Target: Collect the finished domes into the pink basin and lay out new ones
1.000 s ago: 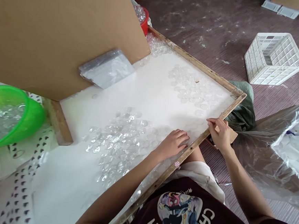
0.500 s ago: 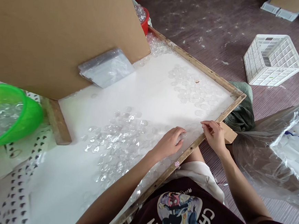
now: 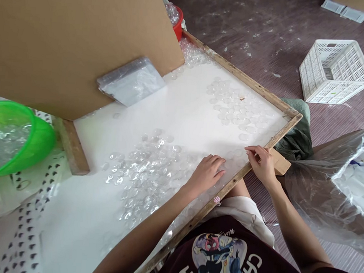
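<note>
Clear, round plastic pieces [image 3: 147, 171] lie heaped and scattered over a white tabletop [image 3: 184, 107]. My left hand [image 3: 207, 171] rests low over the pieces nearest me, palm down, its thumb apart from the fingers. Whatever lies under that palm is hidden. Beside it, over the wooden rim [image 3: 190, 223], my right hand [image 3: 262, 163] has thumb and forefinger drawn together in a pinch. Anything between those fingertips is too small or too clear to make out. A second, flatter spread of clear discs [image 3: 235, 105] lies beyond my hands, towards the table's corner.
A cardboard panel [image 3: 82, 40] stands across the table, with a plastic-wrapped packet [image 3: 132, 82] against it. At left is a green basin [image 3: 43, 138] of clear pieces; a red tub [image 3: 178, 24] stands behind. A plastic-lined bag [image 3: 309, 197] and white crate [image 3: 336, 73] are at right.
My left hand's fingers have flattened towards the tabletop, and a clear piece seen by its thumb no longer shows there. My right hand keeps its pinch. The view has shifted slightly.
</note>
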Demonstrator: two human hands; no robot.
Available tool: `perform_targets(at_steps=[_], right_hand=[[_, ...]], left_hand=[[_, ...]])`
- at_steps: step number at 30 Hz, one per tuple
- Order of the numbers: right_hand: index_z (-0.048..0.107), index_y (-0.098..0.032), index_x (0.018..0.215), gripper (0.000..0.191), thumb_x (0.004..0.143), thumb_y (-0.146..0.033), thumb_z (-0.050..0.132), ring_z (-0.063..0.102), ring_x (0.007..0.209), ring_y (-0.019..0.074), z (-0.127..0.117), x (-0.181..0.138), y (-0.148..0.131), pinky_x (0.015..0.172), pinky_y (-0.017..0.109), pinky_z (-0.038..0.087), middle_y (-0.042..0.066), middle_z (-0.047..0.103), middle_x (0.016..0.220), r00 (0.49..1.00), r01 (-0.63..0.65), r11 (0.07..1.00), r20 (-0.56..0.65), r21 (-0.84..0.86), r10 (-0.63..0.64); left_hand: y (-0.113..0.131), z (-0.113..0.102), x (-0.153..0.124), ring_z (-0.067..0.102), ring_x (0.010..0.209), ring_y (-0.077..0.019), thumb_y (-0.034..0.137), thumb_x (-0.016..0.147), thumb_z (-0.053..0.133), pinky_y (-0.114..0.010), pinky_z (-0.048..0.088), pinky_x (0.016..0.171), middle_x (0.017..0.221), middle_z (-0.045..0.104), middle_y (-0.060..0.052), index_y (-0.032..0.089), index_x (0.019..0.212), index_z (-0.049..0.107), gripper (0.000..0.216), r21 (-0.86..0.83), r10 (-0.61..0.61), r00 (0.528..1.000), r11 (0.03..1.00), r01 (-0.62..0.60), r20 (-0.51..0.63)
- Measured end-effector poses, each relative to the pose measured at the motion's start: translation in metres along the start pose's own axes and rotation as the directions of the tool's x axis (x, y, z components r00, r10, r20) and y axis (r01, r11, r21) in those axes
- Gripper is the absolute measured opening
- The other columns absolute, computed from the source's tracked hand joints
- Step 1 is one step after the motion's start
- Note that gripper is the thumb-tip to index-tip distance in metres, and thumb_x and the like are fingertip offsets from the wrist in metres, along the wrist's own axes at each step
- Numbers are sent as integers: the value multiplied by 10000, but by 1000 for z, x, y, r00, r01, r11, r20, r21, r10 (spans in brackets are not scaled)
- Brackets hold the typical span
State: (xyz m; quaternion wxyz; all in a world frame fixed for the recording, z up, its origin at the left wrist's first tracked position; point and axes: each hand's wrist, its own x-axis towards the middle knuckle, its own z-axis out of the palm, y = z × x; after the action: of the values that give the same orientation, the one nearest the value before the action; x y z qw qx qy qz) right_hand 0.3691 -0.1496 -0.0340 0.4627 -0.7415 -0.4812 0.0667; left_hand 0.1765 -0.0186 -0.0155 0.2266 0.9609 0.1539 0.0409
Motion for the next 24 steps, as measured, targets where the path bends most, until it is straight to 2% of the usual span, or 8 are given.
perform_targets(at_steps=[5,9,13,17,20,24], right_hand=[[683,-224,990,194,989,-315,513,604,663,177,-6,2,3,791,370,418,17,698,830,999,-17,1000,-27,-26,16],[690,-226,979,196,981,-320,518,607,673,183,-14,1,8,790,369,422,13,689,797,997,-36,998,-71,-44,33],[695,-235,989,200,978,-336,523,620,701,192,-17,1,13,787,367,422,8,684,779,992,-62,996,-116,-57,55],[694,-232,978,203,976,-336,520,627,708,194,-16,6,11,788,372,421,14,695,804,992,-63,996,-110,-60,56],[692,-228,971,201,975,-327,517,622,694,190,-15,12,8,804,380,424,20,707,830,993,-63,997,-101,-48,58],[690,-233,999,194,980,-324,520,617,675,178,-7,21,10,814,372,426,21,719,878,994,-58,998,-96,-34,54]], left_hand=[[11,9,12,584,1004,-252,186,983,492,-427,494,893,1021,646,-81,172,996,628,138,140,88,996,986,-91,23],[11,12,11,587,936,-226,160,995,447,-403,509,875,936,634,-63,179,894,628,209,90,81,996,993,-79,-21],[9,12,13,589,988,-236,190,976,505,-402,518,878,1041,632,-80,179,1021,623,127,30,45,994,999,-42,-104],[5,15,24,562,1124,-265,146,961,516,-433,487,964,1214,635,-99,169,1161,593,216,57,62,990,997,-55,-129],[0,16,32,585,1070,-253,117,956,504,-423,490,947,1136,669,-80,178,1127,600,205,43,48,992,998,-43,-117],[-6,15,36,602,984,-227,90,965,445,-403,500,912,1034,680,-57,200,1108,591,232,-10,6,986,1000,-8,-168]])
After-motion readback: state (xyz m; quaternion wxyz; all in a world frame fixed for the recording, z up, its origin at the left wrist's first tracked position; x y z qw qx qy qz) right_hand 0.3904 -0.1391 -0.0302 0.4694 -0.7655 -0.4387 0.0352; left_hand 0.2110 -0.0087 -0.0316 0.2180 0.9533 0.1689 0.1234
